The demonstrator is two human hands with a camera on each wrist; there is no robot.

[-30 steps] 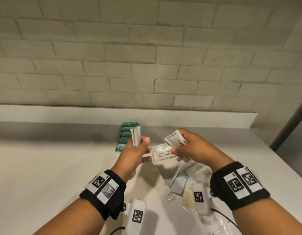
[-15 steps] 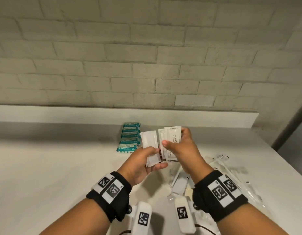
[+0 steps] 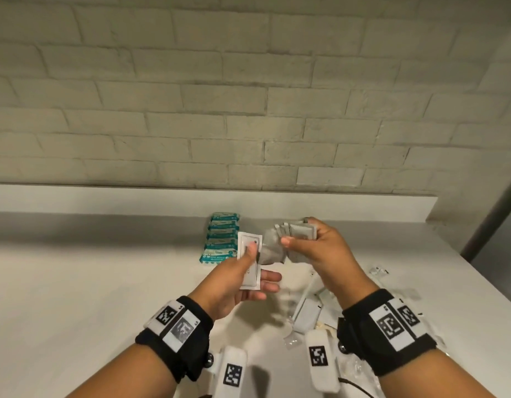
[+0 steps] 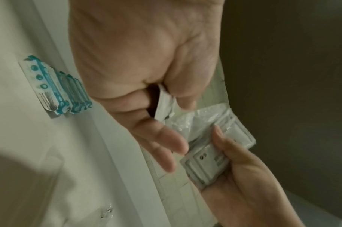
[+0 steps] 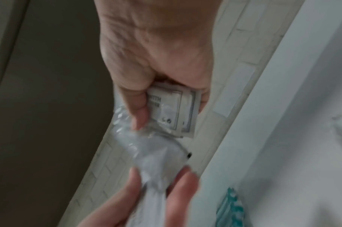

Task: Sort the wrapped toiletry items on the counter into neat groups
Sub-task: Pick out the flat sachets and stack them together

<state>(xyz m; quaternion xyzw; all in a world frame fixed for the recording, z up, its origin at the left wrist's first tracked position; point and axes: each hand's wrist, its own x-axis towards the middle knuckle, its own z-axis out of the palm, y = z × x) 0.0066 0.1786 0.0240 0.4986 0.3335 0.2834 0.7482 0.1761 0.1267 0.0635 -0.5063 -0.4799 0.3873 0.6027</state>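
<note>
Above the white counter (image 3: 105, 282), my left hand (image 3: 254, 262) pinches one white sachet (image 3: 248, 264) upright, thumb on its face and fingers behind. My right hand (image 3: 297, 239) grips a small stack of white sachets (image 3: 301, 232). A crumpled clear wrapper (image 3: 273, 249), blurred, hangs from under its thumb and reaches the left hand's sachet. In the left wrist view the stack (image 4: 209, 161) and the wrapper (image 4: 193, 122) lie just past my left fingers. The right wrist view shows the printed stack (image 5: 174, 110) in the fingers and the wrapper (image 5: 152, 150) below.
A neat row of several teal-and-white packets (image 3: 221, 239) lies near the back ledge, left of my hands. A loose pile of white and clear wrapped items (image 3: 308, 311) is spread under and right of my right wrist. A brick wall (image 3: 248, 110) closes the back.
The hands, pressed together half a second ago, have drawn slightly apart. The right hand has shifted right with its stack, and a clear wrapper now shows between the two hands.
</note>
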